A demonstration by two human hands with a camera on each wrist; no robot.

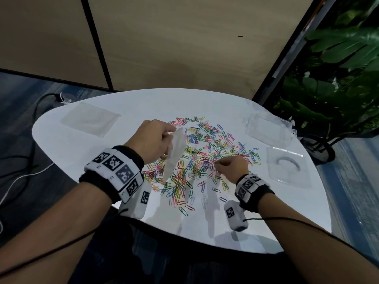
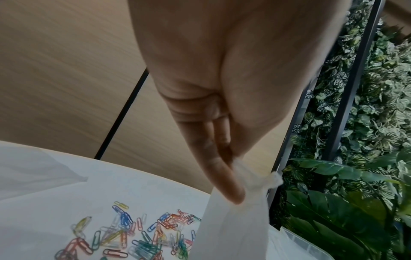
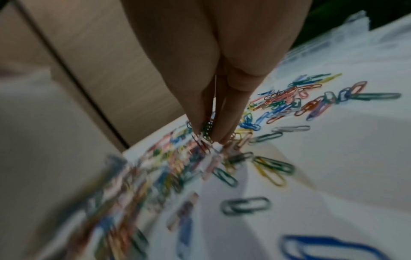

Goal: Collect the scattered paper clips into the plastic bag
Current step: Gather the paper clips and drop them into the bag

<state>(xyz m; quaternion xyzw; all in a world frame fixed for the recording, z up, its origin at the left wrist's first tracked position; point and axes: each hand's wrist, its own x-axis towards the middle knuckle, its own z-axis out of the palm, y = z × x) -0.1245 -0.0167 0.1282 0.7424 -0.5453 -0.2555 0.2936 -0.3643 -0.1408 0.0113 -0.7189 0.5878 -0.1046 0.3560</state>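
Coloured paper clips (image 1: 205, 152) lie scattered across the middle of the white table (image 1: 266, 222). Over their left part, the left hand (image 1: 153, 140) pinches the top edge of the clear plastic bag (image 1: 174, 152), which hangs down. At their near right, the right hand (image 1: 231, 169) pinches a few clips with bunched fingertips (image 3: 222, 133).

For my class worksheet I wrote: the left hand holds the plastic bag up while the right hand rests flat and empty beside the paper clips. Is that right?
Not quite. The left hand does hold the plastic bag up, but the right hand is not flat and empty: its fingers pinch paper clips in the pile, as the right wrist view shows.
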